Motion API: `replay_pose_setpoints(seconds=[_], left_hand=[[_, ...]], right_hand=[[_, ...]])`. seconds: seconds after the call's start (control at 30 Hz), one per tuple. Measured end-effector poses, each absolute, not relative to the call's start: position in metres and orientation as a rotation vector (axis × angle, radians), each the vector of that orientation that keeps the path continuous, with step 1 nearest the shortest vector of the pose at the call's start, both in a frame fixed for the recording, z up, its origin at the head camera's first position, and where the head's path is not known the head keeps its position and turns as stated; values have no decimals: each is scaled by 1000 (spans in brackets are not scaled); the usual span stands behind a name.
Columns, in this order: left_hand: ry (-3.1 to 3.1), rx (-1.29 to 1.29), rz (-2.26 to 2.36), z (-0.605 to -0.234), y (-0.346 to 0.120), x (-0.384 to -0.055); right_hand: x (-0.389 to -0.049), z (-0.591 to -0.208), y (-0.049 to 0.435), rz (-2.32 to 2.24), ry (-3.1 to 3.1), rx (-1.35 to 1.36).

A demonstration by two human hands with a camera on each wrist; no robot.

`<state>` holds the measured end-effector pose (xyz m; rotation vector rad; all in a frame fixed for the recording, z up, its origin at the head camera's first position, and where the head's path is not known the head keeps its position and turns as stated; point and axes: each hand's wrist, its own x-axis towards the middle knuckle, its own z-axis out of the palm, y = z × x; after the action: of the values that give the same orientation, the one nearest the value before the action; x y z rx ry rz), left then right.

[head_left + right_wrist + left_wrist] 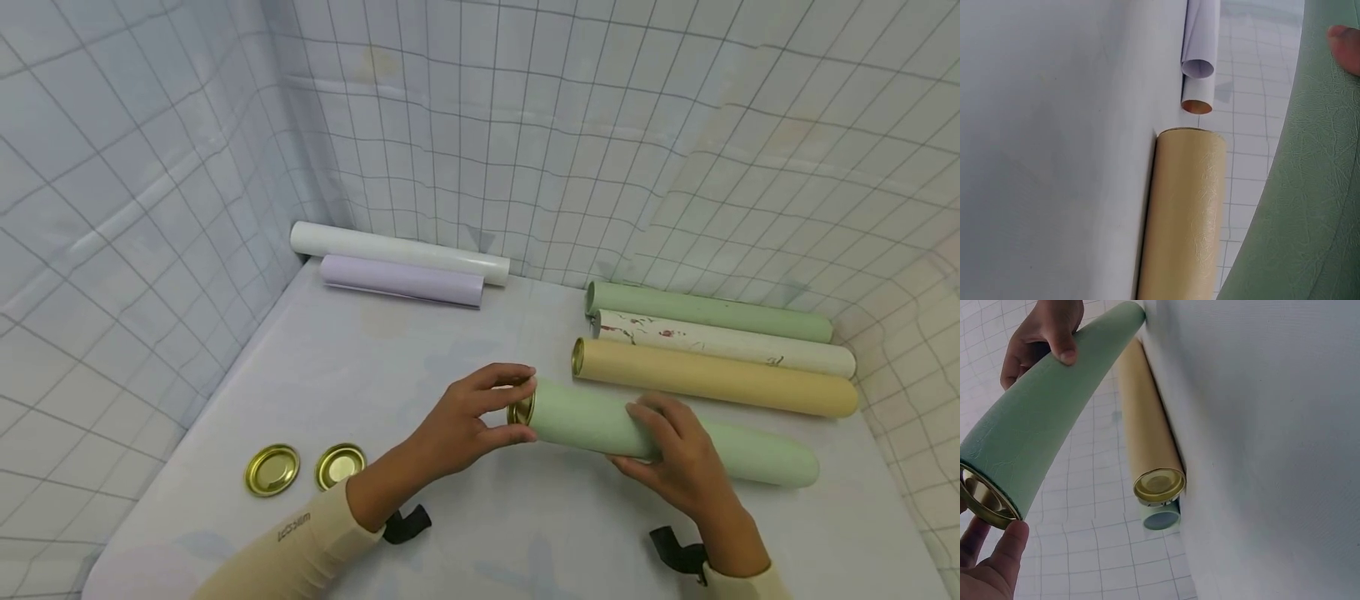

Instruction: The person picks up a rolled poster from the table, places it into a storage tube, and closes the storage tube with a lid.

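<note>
A light green tube (581, 418) is held over the white table, its left end raised in the left wrist view. My left hand (457, 421) pinches a gold metal lid (521, 411) at that end, thumb below and fingers above. In the left wrist view the lid (986, 499) sits at the tube's mouth, with fingertips right at its rim. Around the tube's middle, my right hand (675, 458) grips with the thumb on the near side and fingers over the top. The right wrist view shows the tube's creased green surface (1310, 187) close up.
Two gold lids, one (272, 470) left of the other (340, 467), lie at the front left. Behind the held tube lie a tan tube (712, 379), a flowered white tube (727, 343) and another green tube (712, 308). Purple (401, 279) and white rolls (397, 248) lie along the gridded back wall.
</note>
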<state>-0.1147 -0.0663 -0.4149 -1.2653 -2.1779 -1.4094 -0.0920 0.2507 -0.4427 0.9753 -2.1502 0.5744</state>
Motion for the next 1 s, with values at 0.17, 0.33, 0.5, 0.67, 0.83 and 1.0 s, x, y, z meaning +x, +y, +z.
replay_pose_setpoints(seconds=[0.17,0.33,0.5,0.67,0.83,1.0], left_hand=[[-2178,-1283,-1417,-418,-64,-117],[-2210,-1256,-1420,-420,-64,-118],[-2346,-1218,-1421,-422,-64,-119],[-2495,-1231,-1278,-423,-77,-127],[-2555,-1183,-1214,-420,-102,-142],[-2653,-1102,-1150,-419,-130,-161]], right_hand=[[-94,-443,252,577,-2158,976],[-96,-445,253,593,-2182,971],[-94,-447,258,563,-2254,953],[-96,-452,275,445,-2386,981],[-103,-463,298,348,-2481,986],[-109,-469,323,293,-2581,906]])
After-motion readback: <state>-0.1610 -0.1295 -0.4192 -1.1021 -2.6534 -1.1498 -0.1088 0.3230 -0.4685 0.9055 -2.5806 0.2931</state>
